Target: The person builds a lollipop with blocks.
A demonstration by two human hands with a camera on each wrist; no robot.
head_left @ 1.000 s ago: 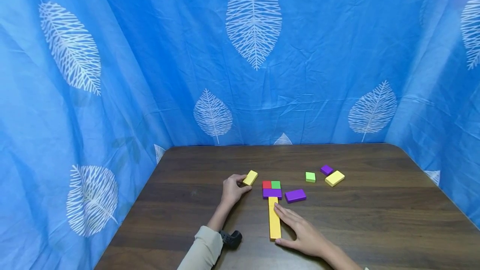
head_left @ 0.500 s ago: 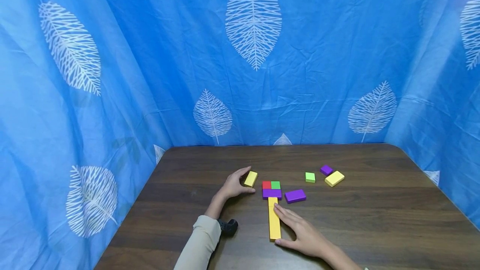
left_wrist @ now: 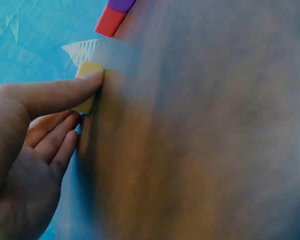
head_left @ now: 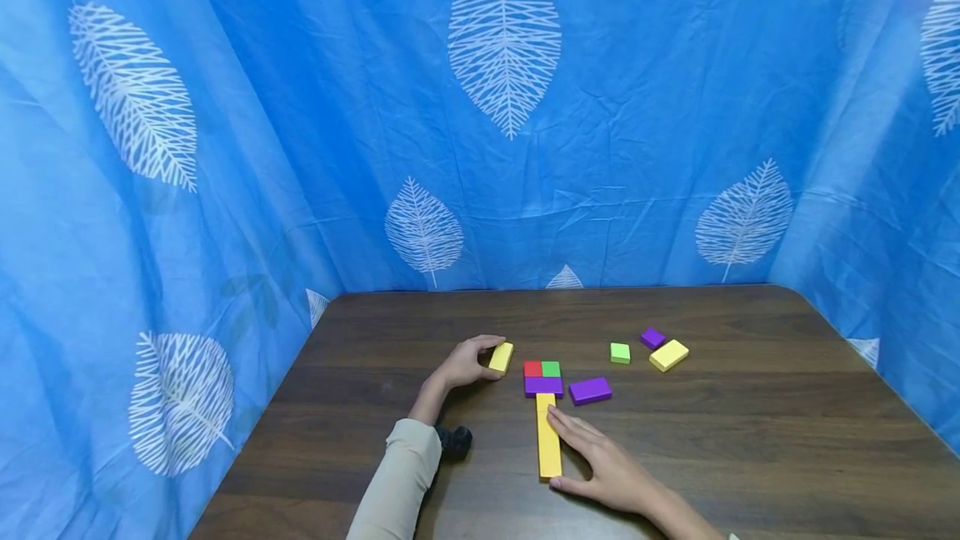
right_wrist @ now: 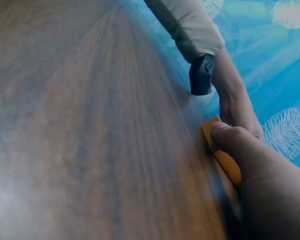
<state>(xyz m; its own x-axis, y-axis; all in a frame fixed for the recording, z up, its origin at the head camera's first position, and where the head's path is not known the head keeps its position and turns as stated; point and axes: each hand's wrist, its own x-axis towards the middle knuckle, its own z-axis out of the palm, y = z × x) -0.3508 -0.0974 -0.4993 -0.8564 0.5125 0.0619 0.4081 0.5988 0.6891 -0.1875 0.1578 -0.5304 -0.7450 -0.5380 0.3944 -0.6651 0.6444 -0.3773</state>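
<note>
My left hand (head_left: 465,363) pinches a small yellow block (head_left: 502,357) between thumb and fingertips, left of the coloured blocks. In the left wrist view the thumb lies over that yellow block (left_wrist: 86,106). My right hand (head_left: 611,469) rests along an orange-yellow strip (head_left: 549,444) with a seam near its far end. Its fingers are fairly straight on the strip's right side, and the thumb touches the near end. At the strip's far end lies a purple block (head_left: 543,387), with a red block (head_left: 532,369) and a green block (head_left: 551,369) directly behind it.
Right of the strip's head lies a loose purple block (head_left: 590,391). Farther back right are a light green block (head_left: 620,353), a small purple block (head_left: 652,338) and a yellow block (head_left: 669,355). The brown table (head_left: 750,423) meets a blue leaf-patterned curtain (head_left: 630,190).
My left hand released the small yellow block, its fingers spreading around it, and now pinches it again from its far and near ends. My right hand has stayed on the strip.
</note>
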